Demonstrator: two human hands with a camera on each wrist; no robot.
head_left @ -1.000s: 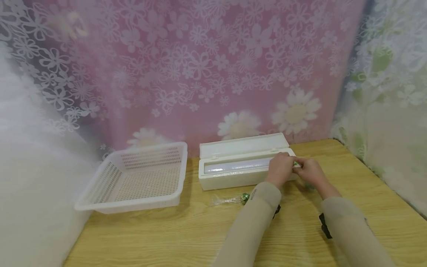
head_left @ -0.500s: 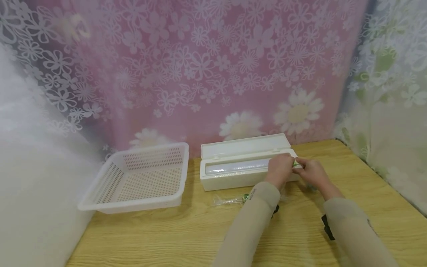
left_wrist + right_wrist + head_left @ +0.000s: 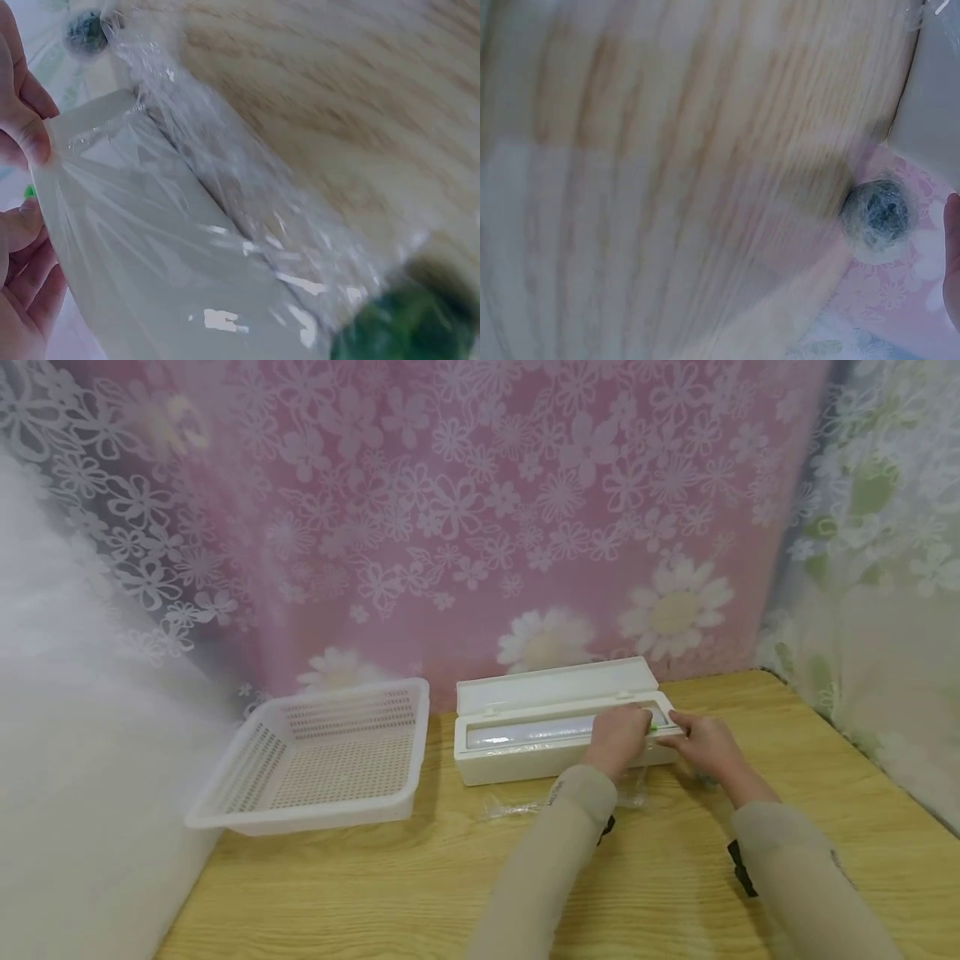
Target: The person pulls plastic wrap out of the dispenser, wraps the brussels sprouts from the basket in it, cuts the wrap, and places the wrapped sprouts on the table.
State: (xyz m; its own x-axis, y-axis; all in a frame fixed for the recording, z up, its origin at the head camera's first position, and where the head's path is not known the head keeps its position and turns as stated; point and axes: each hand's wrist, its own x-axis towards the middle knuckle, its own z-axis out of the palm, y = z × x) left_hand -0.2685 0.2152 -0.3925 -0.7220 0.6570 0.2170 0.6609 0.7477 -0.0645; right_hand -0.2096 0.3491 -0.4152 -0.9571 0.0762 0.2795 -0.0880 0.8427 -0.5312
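Observation:
A long white cling film dispenser (image 3: pixel 525 768) lies with its lid (image 3: pixel 558 683) raised and a roll of cling film (image 3: pixel 525 732) inside. At its right part, my left hand (image 3: pixel 618 739) pinches the small green slide cutter (image 3: pixel 653 727) on the front edge. My right hand (image 3: pixel 708 747) grips the dispenser's right end, thumb on its rim. In the left wrist view, clear film (image 3: pixel 225 165) drapes over the front and onto the table. A round green thing wrapped in film (image 3: pixel 405 322) lies in front, hidden by the left sleeve in the head view.
A white perforated plastic basket (image 3: pixel 307 818) stands left of the dispenser. Another round green film-wrapped thing (image 3: pixel 881 216) sits near the dispenser's right end. The wooden table (image 3: pixel 360 893) meets a flowered pink curtain (image 3: pixel 420 527) behind.
My left hand has slid a little left along the dispenser's edge, away from my right hand, with the green cutter. The left sleeve now covers the green thing in front. My right hand keeps its grip.

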